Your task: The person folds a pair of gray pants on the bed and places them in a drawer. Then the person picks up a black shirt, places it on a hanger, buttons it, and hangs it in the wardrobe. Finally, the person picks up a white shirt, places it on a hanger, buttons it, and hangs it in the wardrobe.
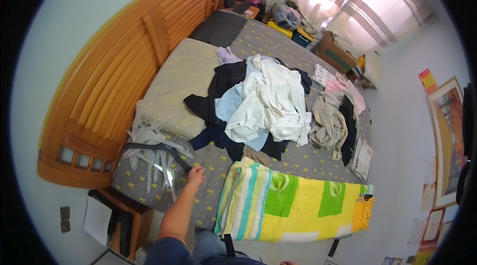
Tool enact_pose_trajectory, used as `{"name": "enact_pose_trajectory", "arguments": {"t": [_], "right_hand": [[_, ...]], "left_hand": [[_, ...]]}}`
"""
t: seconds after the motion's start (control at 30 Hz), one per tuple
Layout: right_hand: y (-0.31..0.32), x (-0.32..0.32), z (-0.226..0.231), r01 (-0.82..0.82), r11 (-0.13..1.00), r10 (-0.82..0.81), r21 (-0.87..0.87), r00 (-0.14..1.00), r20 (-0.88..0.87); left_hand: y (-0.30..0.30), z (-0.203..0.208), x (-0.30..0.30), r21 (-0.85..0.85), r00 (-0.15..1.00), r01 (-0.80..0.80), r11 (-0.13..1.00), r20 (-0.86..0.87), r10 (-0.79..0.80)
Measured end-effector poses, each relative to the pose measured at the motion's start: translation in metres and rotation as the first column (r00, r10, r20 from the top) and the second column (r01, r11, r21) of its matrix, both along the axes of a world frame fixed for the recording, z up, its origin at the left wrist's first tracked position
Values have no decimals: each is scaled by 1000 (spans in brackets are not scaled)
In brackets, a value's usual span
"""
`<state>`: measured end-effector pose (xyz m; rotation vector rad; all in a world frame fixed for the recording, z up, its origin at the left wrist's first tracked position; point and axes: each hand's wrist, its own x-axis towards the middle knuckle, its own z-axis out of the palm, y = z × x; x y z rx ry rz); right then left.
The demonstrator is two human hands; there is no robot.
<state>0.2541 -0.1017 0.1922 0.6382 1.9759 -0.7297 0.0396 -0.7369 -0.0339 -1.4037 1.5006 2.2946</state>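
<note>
My left hand [197,176] is closed on the end of a dark grey clothes hanger [166,147]. The hanger lies across a heap of white and clear plastic hangers [156,165] at the bed's left corner. Only a sliver of my right hand [287,263] shows at the bottom edge, and its fingers are mostly cut off. In the middle of the bed lies a loose pile of clothes, with a white shirt [276,98] on top. Light blue and black garments [226,78] stick out from under it.
A folded yellow, green and striped quilt [308,205] lies along the near edge of the bed. Beige and black clothes [329,121] are heaped on the right. A wooden headboard [119,66] borders the left, with a nightstand [136,230] below it. Boxes [335,51] stand by the curtains.
</note>
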Motion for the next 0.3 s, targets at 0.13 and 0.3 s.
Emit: {"name": "enact_pose_trajectory", "arguments": {"t": [0.13,0.3], "right_hand": [[-5,36,17,-147,988,143,49,988,65],[-22,54,27,79,980,-112,185,978,174]], "left_hand": [[4,-16,-107,-47,991,132,990,-7,-133],[38,-20,-250,-14,989,108,994,-100,-109]]}}
